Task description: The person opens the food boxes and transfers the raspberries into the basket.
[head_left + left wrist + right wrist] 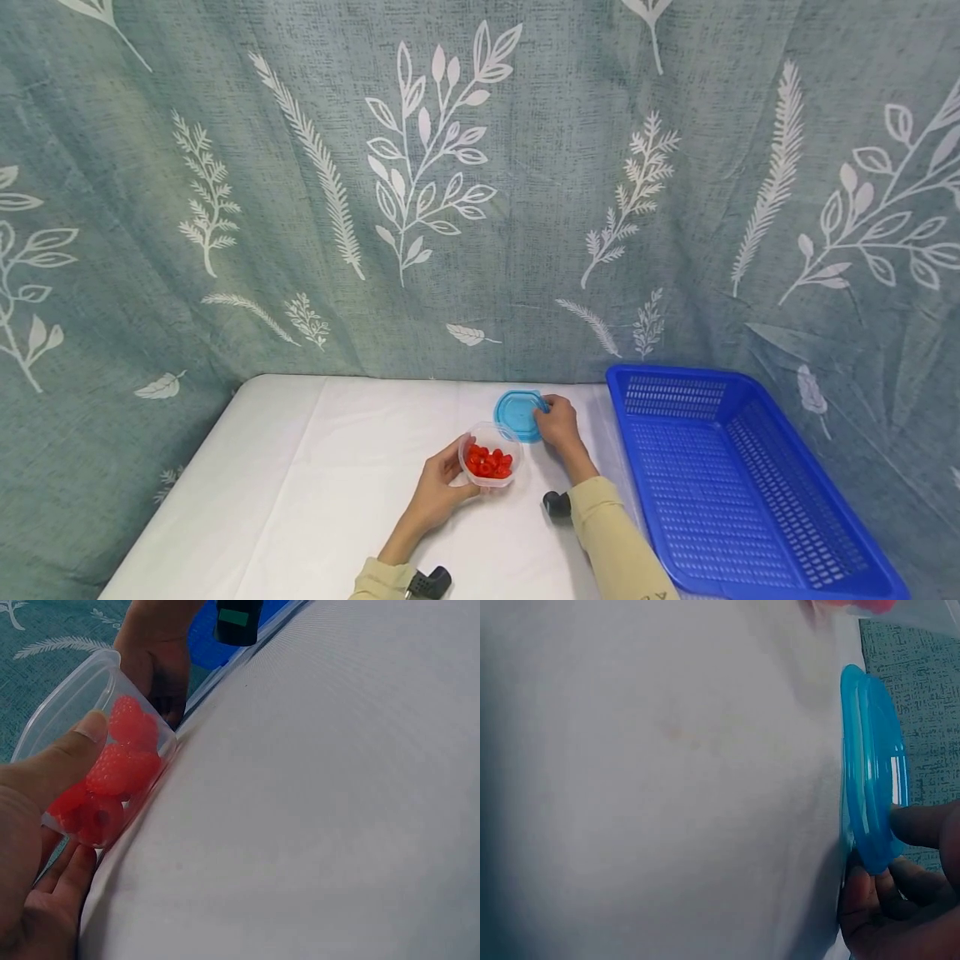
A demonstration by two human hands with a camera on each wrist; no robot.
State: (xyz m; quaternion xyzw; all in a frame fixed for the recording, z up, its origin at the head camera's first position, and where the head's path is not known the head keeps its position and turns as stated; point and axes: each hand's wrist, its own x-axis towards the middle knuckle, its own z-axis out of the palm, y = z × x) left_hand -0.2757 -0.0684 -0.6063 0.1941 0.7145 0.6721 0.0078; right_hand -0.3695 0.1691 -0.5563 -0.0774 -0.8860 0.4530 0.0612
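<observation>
A clear plastic container [491,442] with several red raspberry-like pieces [487,462] stands on the white table; my left hand [437,493] grips it, thumb on the near side and fingers round the other. The left wrist view shows the thumb against the wall of the container [75,697], over the red pieces [124,769]. Just beyond and to the right lies a blue lid [517,415]. My right hand [559,423] pinches its right edge. In the right wrist view the thumb is on top of the lid [881,765], with fingers at its underside.
A large blue slatted basket [720,483] stands at the right side of the white-covered table [300,467]. A green-grey curtain [525,208] with white leaf patterns hangs behind the table. Black wrist cameras sit at both sleeves.
</observation>
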